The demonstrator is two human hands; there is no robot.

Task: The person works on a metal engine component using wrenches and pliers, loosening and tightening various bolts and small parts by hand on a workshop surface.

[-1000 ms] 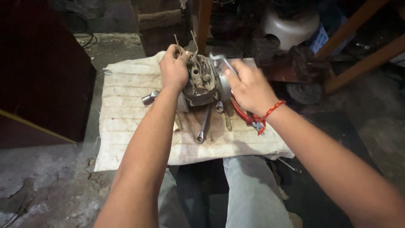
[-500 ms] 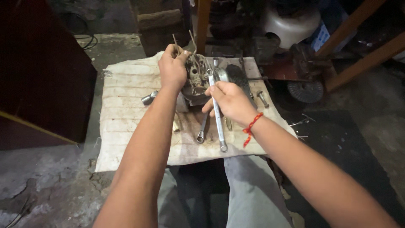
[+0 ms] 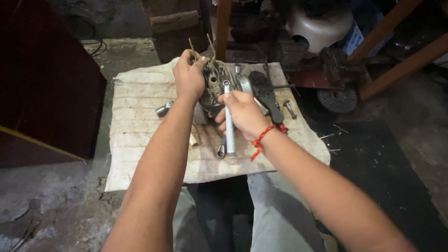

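**Both your hands on the engine part, wrench in the right**

Biggest thing in the shot is the dirty white cloth (image 3: pixel 140 116) spread over a low surface in front of your knees, with bare concrete floor (image 3: pixel 56 205) to the left and a dark mat (image 3: pixel 373 158) on the right. Past the far edge of the cloth there's a white rounded housing (image 3: pixel 319 28) and a round ribbed disc (image 3: pixel 337 100) down on the floor, plus some orange wooden legs (image 3: pixel 396 70).

Sitting toward the back middle of the cloth is the grey metal engine part (image 3: pixel 213 88), with thin studs sticking up from it. Your left hand (image 3: pixel 188 77) is clamped over its top left side, fingers curled tight around it. Your right hand (image 3: pixel 242 114) is closed around a silver wrench (image 3: pixel 229 126); the shaft runs roughly upright in the frame, its top end right up against the engine part and the lower end poking out below your fist. There's a red thread band (image 3: pixel 261 140) on that wrist.

Smaller bits: a dark flat piece (image 3: pixel 266 93) lies just right of the engine part, a bolt (image 3: pixel 289 108) beside that, a shiny socket (image 3: pixel 163 109) by your left forearm, and a second wrench (image 3: pixel 220 150) lying on the cloth under the one you're holding.
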